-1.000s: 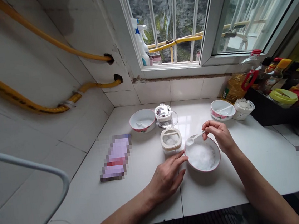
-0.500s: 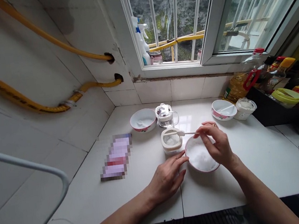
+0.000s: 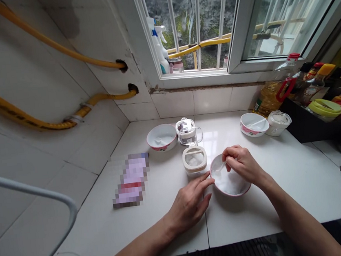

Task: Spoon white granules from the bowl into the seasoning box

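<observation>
A pink-rimmed bowl [image 3: 230,185] of white powder stands near the middle of the white counter. My right hand [image 3: 240,164] pinches the handle of a small white spoon [image 3: 222,166], whose end is in the bowl at its left side. The fingertips of my left hand [image 3: 191,201] touch the bowl's left rim; its fingers are apart and it holds nothing. Just left of the bowl is an open square jar [image 3: 195,161] with white contents, its clear lid [image 3: 191,135] raised behind it.
Behind the jar stands another lidded jar [image 3: 185,125], beside a white bowl [image 3: 162,138] with a spoon. A pixelated purple packet [image 3: 131,179] lies left. At right are a flowered bowl [image 3: 254,126], a closed jar [image 3: 278,123], an oil bottle [image 3: 273,93] and a black rack [image 3: 297,123].
My right hand has lowered the spoon from over the open jar into the powder bowl. My left hand has stayed at the bowl's rim. The view has shifted slightly.
</observation>
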A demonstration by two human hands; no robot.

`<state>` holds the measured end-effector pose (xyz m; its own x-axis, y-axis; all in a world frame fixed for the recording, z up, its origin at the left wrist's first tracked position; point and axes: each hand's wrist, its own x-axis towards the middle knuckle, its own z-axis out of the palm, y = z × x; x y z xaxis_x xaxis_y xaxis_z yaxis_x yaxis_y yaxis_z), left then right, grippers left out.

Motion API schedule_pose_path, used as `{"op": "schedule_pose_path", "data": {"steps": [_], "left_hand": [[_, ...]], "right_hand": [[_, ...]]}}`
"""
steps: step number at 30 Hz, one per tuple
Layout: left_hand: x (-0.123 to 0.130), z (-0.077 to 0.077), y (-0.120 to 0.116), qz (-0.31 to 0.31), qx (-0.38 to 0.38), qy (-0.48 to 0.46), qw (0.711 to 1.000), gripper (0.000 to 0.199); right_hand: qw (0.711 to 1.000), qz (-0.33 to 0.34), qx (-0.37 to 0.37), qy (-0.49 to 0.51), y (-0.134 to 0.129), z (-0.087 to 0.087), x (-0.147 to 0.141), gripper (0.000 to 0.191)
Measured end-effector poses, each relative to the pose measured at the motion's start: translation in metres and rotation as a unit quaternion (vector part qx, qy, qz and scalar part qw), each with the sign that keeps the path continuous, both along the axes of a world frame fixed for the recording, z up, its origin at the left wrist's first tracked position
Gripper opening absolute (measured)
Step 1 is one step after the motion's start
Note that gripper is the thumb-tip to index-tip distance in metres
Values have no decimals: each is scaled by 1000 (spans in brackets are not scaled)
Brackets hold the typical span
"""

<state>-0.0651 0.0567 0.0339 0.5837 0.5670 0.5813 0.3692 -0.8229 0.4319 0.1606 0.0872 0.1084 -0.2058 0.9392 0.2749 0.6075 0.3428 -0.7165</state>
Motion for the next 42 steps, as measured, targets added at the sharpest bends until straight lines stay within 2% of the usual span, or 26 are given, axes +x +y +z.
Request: {"op": "schedule_pose_path", "data": {"steps": [6,14,18,24,26,33,42], "left_hand": [[1,1,0,-5,1,-3,1000,39],[0,2,1,-6,0,-2,1000,40],[-1,2,1,-6,0,-3,1000,39],[0,2,0,-5,1,-1,1000,41],[0,1,0,-4,-2,-1,1000,41],[-1,1,1,-5,4,-2,1000,39],[0,3,1,-4,9,-2,1000,38]], "right_hand": [[978,-35,-117,168,5,5,7,15],[961,-49,-140,233,10,7,12,13],[965,-50,-144,216,8,6,10,13],[986,-4,-126,105,1,2,2,15],[985,-1,-133,109,1,2,2,15],[971,-40,-144,189,7,5,10,13],[989,-69,-90,96,8,0,11,17]]}}
